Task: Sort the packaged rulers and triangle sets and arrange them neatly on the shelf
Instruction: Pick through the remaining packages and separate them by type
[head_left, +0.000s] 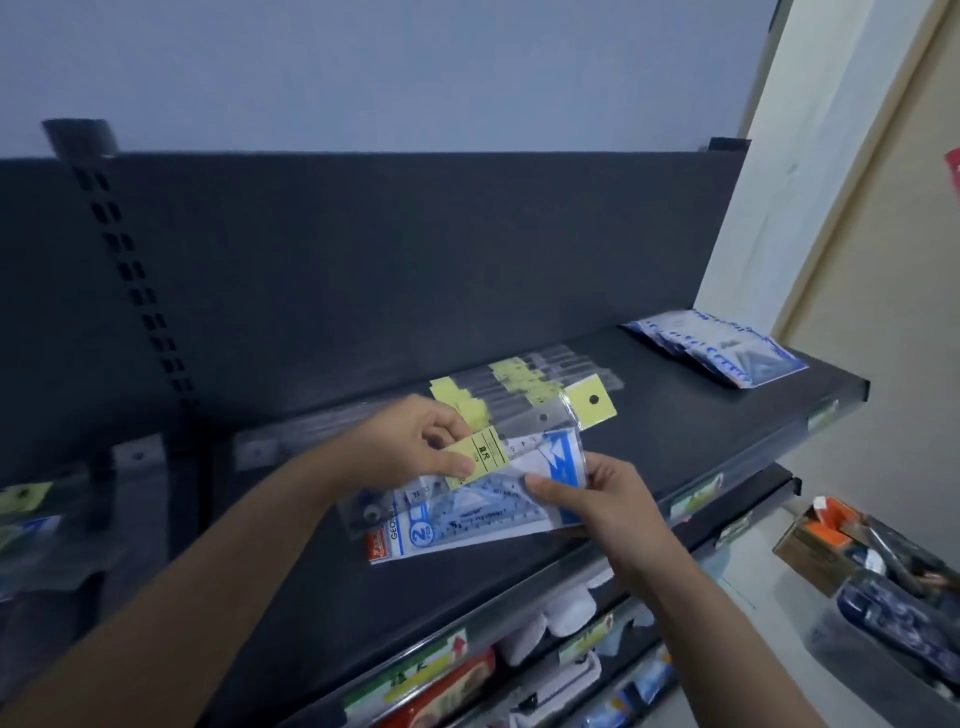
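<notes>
The packaged ruler (485, 456) is pinched at its yellow label by the left hand (410, 447) above the black shelf (701, 441), the triangle set (467, 522) beneath it is gripped by the right hand (602, 504), and stacked triangle sets (727, 348) are seen far right.

The left hand (415, 447) holds one ruler pack (483, 457), the right hand (608, 506) one triangle set pack (467, 519): two packs together. On the shelf (675, 431) lies one row of ruler packs (524, 382), at least four, overlapping, so the exact number is unclear. One pile of triangle packs (727, 348) holds several.
</notes>
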